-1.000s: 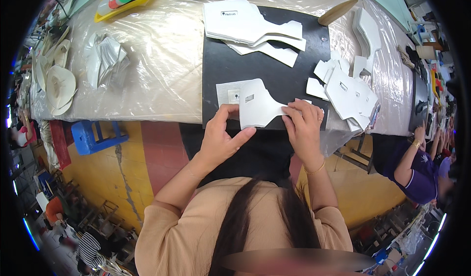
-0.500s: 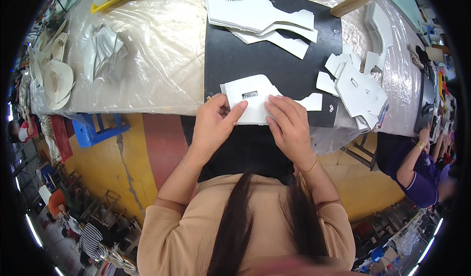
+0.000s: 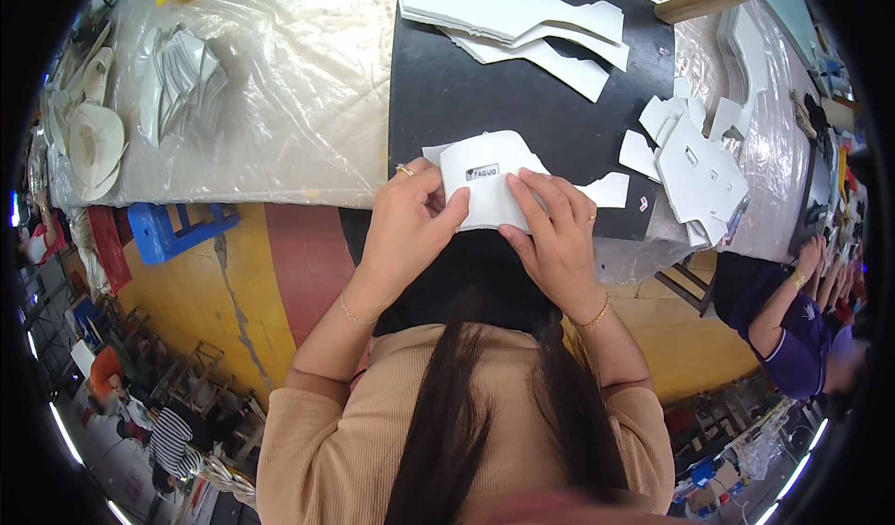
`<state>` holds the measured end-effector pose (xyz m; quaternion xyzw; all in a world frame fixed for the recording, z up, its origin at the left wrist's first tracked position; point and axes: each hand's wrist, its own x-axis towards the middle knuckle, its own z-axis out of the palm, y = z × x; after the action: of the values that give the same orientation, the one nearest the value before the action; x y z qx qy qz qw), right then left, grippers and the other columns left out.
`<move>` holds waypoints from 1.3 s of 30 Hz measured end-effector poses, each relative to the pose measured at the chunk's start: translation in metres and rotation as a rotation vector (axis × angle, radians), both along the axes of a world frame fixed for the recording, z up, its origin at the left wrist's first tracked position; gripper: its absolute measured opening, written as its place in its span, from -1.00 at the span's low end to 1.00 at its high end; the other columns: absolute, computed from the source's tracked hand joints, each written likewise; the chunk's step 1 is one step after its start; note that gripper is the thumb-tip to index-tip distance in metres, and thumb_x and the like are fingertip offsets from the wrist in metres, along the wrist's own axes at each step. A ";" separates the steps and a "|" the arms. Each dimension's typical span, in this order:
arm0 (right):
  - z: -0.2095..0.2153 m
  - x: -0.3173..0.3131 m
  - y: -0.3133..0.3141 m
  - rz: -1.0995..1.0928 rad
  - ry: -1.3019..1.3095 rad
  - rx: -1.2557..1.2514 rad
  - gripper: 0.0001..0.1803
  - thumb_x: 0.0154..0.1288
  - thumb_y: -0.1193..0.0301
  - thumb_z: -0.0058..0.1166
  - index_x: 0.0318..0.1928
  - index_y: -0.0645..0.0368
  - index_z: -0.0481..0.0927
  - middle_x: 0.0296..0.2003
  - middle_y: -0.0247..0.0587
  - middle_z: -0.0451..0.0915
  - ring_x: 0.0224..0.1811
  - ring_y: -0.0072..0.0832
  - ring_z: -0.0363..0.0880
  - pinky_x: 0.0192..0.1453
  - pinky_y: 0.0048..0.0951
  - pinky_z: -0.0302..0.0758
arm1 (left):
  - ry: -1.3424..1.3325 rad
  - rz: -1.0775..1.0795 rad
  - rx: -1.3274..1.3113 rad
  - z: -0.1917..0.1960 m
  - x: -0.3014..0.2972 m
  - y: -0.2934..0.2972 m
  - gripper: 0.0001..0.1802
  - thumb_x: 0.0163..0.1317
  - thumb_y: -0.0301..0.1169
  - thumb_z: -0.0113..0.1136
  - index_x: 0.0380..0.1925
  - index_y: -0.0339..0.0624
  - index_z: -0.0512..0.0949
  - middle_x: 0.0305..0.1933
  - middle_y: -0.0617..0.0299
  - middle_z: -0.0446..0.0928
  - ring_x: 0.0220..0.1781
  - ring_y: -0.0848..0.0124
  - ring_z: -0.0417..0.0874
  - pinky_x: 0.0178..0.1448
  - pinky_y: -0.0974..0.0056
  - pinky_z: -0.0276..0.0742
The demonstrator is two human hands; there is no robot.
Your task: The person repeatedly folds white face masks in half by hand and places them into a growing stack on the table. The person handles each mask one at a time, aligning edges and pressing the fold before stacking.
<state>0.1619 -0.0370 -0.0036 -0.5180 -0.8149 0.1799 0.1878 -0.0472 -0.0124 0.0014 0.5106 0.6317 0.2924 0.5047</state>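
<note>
A white cut piece [image 3: 488,206] with a small dark-printed label sits at the near edge of a black board [image 3: 531,105], its surface slightly bowed. My left hand [image 3: 416,215] pinches its left edge between thumb and curled fingers. On the right side, the fingers of my right hand [image 3: 557,231] lie over the piece, with the thumb at its near edge, gripping it. Another white piece [image 3: 608,190] shows from under my right hand. Farther back on the board lies a stack of similar white pieces [image 3: 508,7].
Loose white pieces [image 3: 695,175] are heaped to the right, near a wooden tool [image 3: 699,6]. Plastic sheeting covers the table [image 3: 289,105]. At left are folded white pieces [image 3: 182,77] and round cream pieces [image 3: 96,143]. A blue stool [image 3: 168,236] stands below; a co-worker's purple sleeve [image 3: 792,338] is at right.
The view has shifted, so the board and stacks sit slightly higher. The held white piece looks more bowed and lifted toward me; both hands keep their places on it.
</note>
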 end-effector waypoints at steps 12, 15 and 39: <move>0.001 -0.002 -0.001 -0.003 -0.066 -0.027 -0.31 0.16 0.16 0.37 0.33 -0.07 0.53 0.28 -0.33 0.41 0.25 -0.22 0.33 0.29 -0.16 0.23 | 0.041 -0.020 0.025 0.002 0.002 0.002 -0.79 0.18 -0.44 0.35 -0.44 -0.44 0.62 -0.47 0.10 0.44 -0.50 0.32 0.51 -0.38 0.26 0.47; 0.001 -0.003 -0.001 -0.011 -0.072 -0.030 -0.30 0.14 0.16 0.38 0.33 -0.10 0.54 0.27 -0.34 0.42 0.25 -0.22 0.33 0.29 -0.16 0.23 | 0.063 -0.027 0.031 0.003 0.003 0.003 -0.78 0.17 -0.44 0.35 -0.47 -0.44 0.59 -0.48 0.10 0.44 -0.50 0.29 0.52 -0.37 0.23 0.47; 0.001 -0.011 -0.001 -0.026 -0.150 0.041 -0.33 0.10 -0.04 0.32 0.28 -0.35 0.59 0.20 -0.36 0.43 0.24 -0.32 0.34 0.25 -0.18 0.18 | 0.402 -0.179 0.032 0.014 -0.005 0.011 -0.69 0.21 -0.32 0.37 -0.50 -0.36 0.55 -0.59 0.08 0.50 -0.55 0.29 0.52 -0.40 0.21 0.42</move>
<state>0.1506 -0.0385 -0.0029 -0.5366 -0.8234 0.1213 0.1389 -0.0518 -0.0019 0.0150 0.6209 0.6669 0.1486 0.3842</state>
